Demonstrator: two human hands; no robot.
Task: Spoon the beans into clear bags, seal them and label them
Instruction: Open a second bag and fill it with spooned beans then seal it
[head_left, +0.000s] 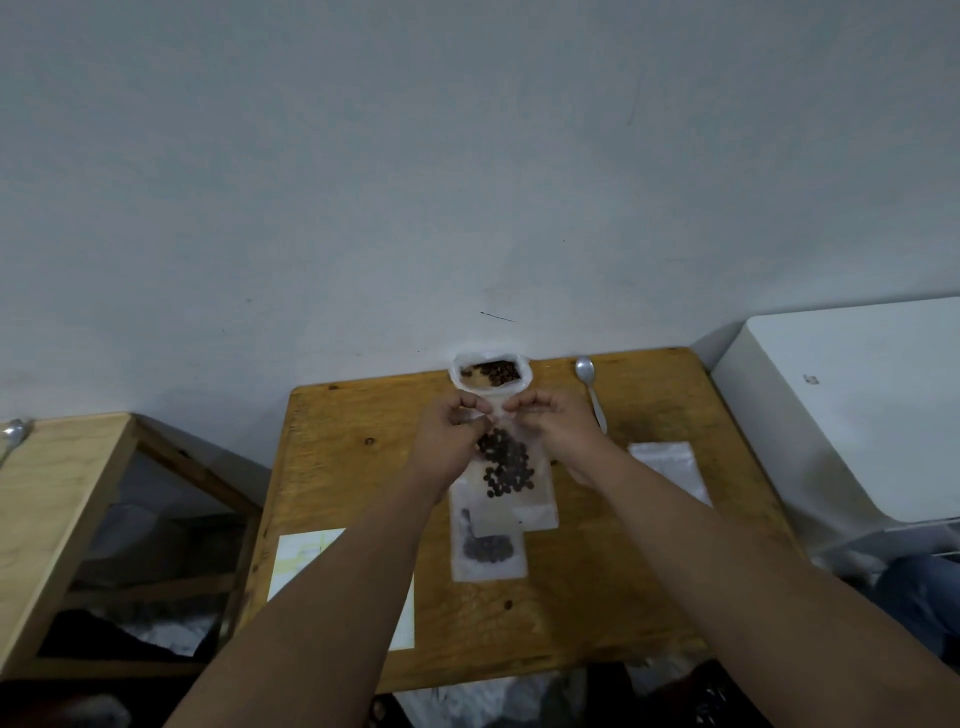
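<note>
A clear bag (506, 470) with dark beans in it is held upright over the wooden table (353, 467). My left hand (454, 434) and my right hand (553, 423) both pinch its top edge, close together. Behind the hands stands an open white bag of beans (491, 373) against the wall. A metal spoon (589, 387) lies at the back right of the table. Nearer me, a filled clear bag (488, 551) lies flat, partly under the held one.
Empty clear bags (670, 465) lie to the right of my right arm. A white sheet of labels (306, 558) lies at the front left, partly under my left forearm. A white appliance (852, 410) stands on the right, a second wooden table (57, 499) on the left.
</note>
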